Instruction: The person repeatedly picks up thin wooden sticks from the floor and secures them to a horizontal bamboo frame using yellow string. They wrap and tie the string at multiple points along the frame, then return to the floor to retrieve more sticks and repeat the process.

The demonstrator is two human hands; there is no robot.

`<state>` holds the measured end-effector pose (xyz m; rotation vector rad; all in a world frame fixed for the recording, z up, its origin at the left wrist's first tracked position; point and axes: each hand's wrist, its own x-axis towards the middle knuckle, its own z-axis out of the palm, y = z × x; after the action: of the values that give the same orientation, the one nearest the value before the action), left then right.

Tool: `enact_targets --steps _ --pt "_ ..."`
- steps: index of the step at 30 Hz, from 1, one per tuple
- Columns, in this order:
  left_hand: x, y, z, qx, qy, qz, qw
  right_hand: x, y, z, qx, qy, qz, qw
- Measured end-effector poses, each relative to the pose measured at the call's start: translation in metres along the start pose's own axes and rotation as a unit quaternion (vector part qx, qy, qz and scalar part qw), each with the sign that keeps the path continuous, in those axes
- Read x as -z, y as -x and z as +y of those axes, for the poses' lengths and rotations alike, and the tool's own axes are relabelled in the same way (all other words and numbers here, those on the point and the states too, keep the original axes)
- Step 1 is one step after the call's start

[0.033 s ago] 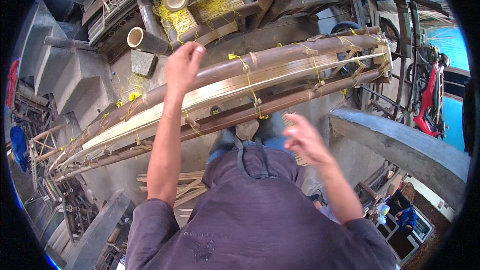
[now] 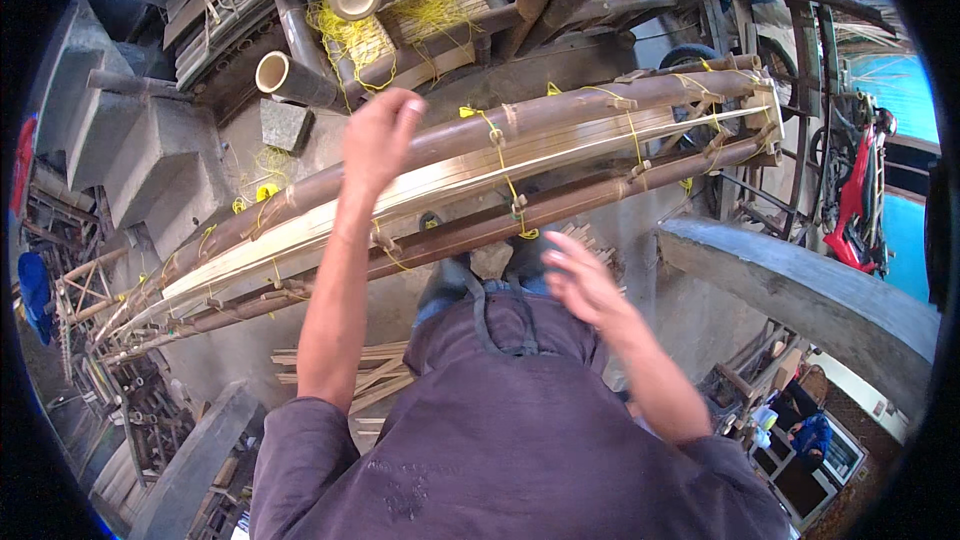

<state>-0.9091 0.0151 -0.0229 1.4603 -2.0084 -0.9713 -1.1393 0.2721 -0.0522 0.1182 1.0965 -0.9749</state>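
Note:
My left hand [image 2: 382, 137] is closed, thumb uppermost, over the farther bamboo pole [image 2: 450, 140]; its fingers are mostly hidden, and I cannot make out anything in them. In front of my lap, my right hand [image 2: 585, 285] holds nothing, its fingers stretched apart. It is just on my side of the nearer bamboo pole [image 2: 450, 250]. Long pale bamboo strips [image 2: 400, 195] run lengthwise between the two brown poles. Yellow cord [image 2: 503, 168] is tied across from pole to pole at several places, with small wooden pegs [image 2: 384, 237] along them.
Thick bamboo tubes [image 2: 300, 78] and bundled strips with tangled yellow cord [image 2: 365, 40] lie at the far side. Concrete steps [image 2: 160, 150] rise at left. Loose strips [image 2: 375, 385] are on the floor beside me. A concrete beam [image 2: 800, 290] and a red motorcycle [image 2: 857, 200] stand right.
My left hand has shifted slightly right and toward me. My right hand has moved left, its fingers now straighter than before. The bamboo frame looks the same.

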Motion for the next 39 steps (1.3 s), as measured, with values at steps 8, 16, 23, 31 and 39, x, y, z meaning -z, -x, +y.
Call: enact_targets --steps 8,16,23,31,39 --pt "-0.052 0.071 0.036 -0.041 -0.133 -0.102 0.985 -0.185 0.048 -0.158 0.396 0.829 -0.092 0.384" --pt "-0.08 0.064 0.029 -0.058 -0.163 -0.019 0.985 -0.215 -0.108 -0.177 0.272 0.861 -0.061 0.425" --pt "-0.07 0.078 0.017 -0.039 -0.16 -0.115 0.98 -0.141 -0.091 -0.081 0.344 0.487 -0.27 0.756" --pt "-0.048 -0.017 0.087 0.115 0.263 -0.132 0.949 -0.087 -0.072 -0.013 0.341 0.742 -0.293 0.498" --pt "-0.062 -0.064 -0.033 0.21 0.176 -0.228 0.934 -0.091 -0.04 -0.019 0.363 0.743 -0.316 0.465"
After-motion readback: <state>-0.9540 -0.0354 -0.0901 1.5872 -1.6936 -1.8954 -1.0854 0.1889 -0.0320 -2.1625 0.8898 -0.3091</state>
